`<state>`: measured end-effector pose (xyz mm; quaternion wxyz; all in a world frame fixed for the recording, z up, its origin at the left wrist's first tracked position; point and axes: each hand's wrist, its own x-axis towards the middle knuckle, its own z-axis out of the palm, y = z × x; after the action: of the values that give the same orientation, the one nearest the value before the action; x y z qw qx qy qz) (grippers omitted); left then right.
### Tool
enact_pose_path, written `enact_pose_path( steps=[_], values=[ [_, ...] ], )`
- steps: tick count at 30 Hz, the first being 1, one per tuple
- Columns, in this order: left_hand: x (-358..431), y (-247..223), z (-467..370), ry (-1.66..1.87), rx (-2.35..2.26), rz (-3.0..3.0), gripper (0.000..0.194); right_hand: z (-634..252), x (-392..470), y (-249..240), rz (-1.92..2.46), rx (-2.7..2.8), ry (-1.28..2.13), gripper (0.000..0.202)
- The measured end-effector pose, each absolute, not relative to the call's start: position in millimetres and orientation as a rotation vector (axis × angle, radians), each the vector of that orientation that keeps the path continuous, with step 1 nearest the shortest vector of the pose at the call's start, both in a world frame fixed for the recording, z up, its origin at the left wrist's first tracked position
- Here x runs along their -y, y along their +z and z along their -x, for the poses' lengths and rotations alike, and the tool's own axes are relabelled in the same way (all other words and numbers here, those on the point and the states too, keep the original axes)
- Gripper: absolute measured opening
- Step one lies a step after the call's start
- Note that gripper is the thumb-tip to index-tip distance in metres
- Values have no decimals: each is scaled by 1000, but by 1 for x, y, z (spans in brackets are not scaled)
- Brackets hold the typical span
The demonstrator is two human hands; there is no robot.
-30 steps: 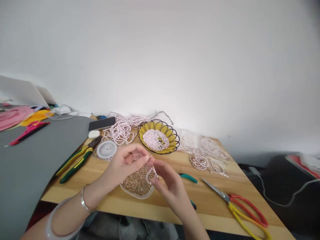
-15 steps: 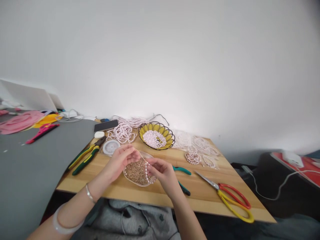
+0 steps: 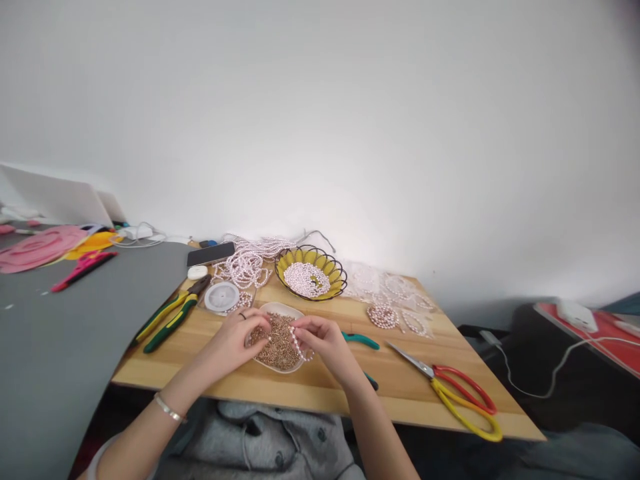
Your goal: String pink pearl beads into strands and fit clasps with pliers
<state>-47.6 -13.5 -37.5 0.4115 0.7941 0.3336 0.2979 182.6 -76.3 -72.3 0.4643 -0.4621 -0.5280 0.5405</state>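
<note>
My right hand (image 3: 323, 341) pinches a short string of pale pink pearl beads (image 3: 296, 345), which hangs in a loop over the right rim of a shallow white dish. Small gold-brown beads (image 3: 279, 341) fill the dish (image 3: 285, 309). At the dish's left side my left hand (image 3: 243, 337) reaches over the beads, palm down. Its thumb and curled fingers stand apart, with a gap between them. A tiny pale spot shows near the thumb tip; I cannot make out whether it is a bead.
Behind the dish stands a black wire basket (image 3: 345, 280) of pearl beads. Teal-handled pliers (image 3: 363, 340) and red-and-yellow scissors (image 3: 465, 400) lie right. Green-and-yellow pliers (image 3: 173, 320), a spool (image 3: 221, 297), a phone (image 3: 211, 254) and bead strands (image 3: 245, 267) are left. Bagged beads (image 3: 400, 293) lie back right.
My left hand has turned palm down and dropped toward the gold-brown beads, away from the strand's upper end. My right hand keeps its pinch on the string, nearly in place.
</note>
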Motion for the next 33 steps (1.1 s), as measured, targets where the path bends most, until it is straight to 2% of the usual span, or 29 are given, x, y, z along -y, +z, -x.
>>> enact_pose_path(
  steps=[2, 4, 7, 11, 20, 33],
  values=[
    [16, -34, 48, 727, -817, -2013, 27, -181, 76, -71, 1148, 1334, 1345, 31],
    [19, -32, 45, 690, -776, -2003, 31, -178, 75, -70, 1159, 1360, 1355, 31],
    [21, -34, 37, 660, -733, -1949, 28, -174, 74, -68, 1176, 1380, 1361, 31],
    [21, -44, 27, 671, -719, -1853, 13, -172, 75, -66, 1193, 1390, 1377, 31],
    [25, -41, 28, 693, -660, -1716, 19, -168, 81, -60, 1163, 1365, 1425, 28],
    [33, -46, 29, 798, -695, -1935, 11, -161, 87, -63, 997, 1079, 1561, 31]
  ],
)
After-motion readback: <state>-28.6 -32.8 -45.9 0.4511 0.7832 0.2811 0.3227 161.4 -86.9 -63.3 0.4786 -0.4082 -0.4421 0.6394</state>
